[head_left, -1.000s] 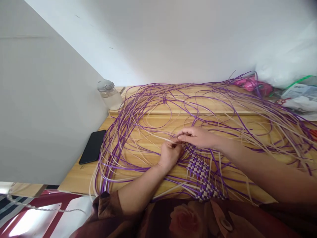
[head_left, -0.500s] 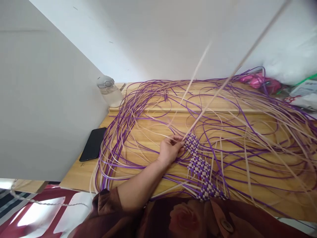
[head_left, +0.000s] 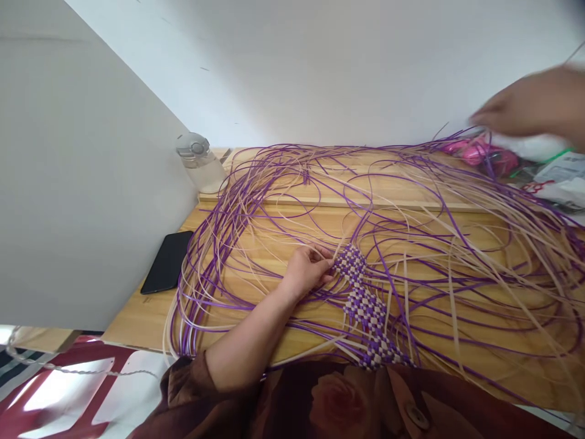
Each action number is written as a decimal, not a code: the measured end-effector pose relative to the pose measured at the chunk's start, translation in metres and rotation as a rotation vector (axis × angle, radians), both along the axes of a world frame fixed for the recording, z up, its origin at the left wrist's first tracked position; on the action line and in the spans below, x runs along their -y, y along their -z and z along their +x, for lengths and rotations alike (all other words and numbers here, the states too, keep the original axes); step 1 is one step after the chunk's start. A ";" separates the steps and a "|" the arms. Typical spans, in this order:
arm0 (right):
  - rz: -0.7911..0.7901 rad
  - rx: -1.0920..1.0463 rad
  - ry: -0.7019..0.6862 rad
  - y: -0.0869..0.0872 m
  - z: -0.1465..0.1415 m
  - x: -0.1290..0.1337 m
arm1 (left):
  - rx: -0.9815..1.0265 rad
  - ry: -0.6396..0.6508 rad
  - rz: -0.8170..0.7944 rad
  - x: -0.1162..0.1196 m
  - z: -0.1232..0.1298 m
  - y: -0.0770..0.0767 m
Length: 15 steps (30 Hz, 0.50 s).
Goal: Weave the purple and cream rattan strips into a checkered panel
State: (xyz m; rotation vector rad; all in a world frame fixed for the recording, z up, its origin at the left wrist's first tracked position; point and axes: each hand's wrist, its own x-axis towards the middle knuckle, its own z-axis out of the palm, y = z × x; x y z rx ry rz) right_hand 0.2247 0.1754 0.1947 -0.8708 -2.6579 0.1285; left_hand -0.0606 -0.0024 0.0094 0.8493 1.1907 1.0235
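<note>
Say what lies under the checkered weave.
Around the weave, the table and loose strands show at its edges. Whatever is directly beneath it is covered and cannot be seen.

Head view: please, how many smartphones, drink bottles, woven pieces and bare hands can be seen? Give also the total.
Smartphone: 1
Drink bottle: 1
Purple-and-beige woven piece: 1
Bare hands: 2 (left hand, right hand)
Total: 5

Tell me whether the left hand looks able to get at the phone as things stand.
Probably yes: the phone looks uncovered on top. Loose strands lie between it and the left hand, though, and that hand, pinching the edge of the weaving, would likely need to let go first.
</note>
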 end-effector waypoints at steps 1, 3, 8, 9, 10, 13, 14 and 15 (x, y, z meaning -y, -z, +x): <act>0.044 -0.001 0.042 0.013 -0.013 0.008 | 0.001 0.003 0.009 -0.001 -0.002 0.000; 0.070 0.053 0.015 0.049 -0.048 0.035 | 0.034 0.000 0.027 -0.002 -0.004 -0.001; 0.007 0.207 -0.316 0.132 -0.114 0.099 | 0.004 0.023 0.051 -0.003 -0.009 -0.005; 0.023 0.220 -0.298 0.137 -0.118 0.102 | -0.047 0.039 0.055 -0.004 -0.011 -0.005; 0.042 0.247 -0.281 0.138 -0.118 0.103 | -0.109 0.057 0.060 -0.004 -0.012 -0.005; 0.116 0.357 -0.276 0.124 -0.113 0.101 | -0.257 0.130 0.083 -0.004 -0.015 -0.003; 0.141 0.379 -0.288 0.118 -0.110 0.101 | -0.251 0.157 0.081 -0.004 -0.015 -0.002; 0.160 0.392 -0.303 0.112 -0.108 0.102 | -0.210 0.179 0.070 -0.004 -0.014 -0.001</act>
